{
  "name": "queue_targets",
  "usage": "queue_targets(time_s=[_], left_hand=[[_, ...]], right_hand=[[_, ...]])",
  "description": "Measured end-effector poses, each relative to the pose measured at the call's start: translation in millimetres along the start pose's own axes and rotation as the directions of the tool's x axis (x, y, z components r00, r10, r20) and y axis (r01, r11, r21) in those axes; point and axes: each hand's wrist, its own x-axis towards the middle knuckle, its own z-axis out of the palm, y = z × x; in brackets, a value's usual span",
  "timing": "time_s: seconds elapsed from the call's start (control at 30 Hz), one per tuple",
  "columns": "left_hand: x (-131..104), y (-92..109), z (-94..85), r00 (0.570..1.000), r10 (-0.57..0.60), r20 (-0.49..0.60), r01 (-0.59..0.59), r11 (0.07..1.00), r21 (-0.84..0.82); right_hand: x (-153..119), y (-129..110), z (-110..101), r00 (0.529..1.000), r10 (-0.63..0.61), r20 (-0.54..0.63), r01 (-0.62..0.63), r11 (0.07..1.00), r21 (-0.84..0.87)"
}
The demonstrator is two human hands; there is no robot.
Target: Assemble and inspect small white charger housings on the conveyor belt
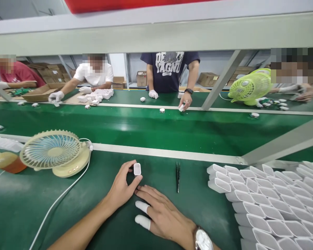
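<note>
My left hand (122, 186) grips a small white plastic housing (137, 168) between thumb and fingers, with its hollow open end facing me. My right hand (163, 212) lies low over the green worktop (99, 215), fingers stretched out and holding nothing. Its fingertips come close to my left thumb; whether they touch is unclear. White finger cots (142, 207) cover two of its fingers, and a watch (203, 239) is on that wrist. Black tweezers (177, 177) lie on the worktop beyond my right hand, apart from it.
Many white hollow housings (273, 198) stand packed together at right. A cream fan (54, 151) with a white cable (59, 198) is at left, beside a bottle (7, 162). Behind runs a green conveyor (135, 125) with white pieces; several co-workers sit or stand across it.
</note>
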Motion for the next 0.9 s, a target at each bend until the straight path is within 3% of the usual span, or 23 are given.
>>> queue_targets(time_s=[0.23,0.9], left_hand=[[-0.1,0.1,0.1,1.000,-0.024,-0.003,0.024,1.000,0.000],[0.7,-2.3,0.6,1.000,-0.003,-0.003,0.003,1.000,-0.010]], right_hand=[[1.0,-0.8,-4.6,1.000,-0.009,0.022,0.010,1.000,-0.027],[4.8,1.8,-7.5,0.997,-0.049,-0.052,0.048,0.999,-0.020]])
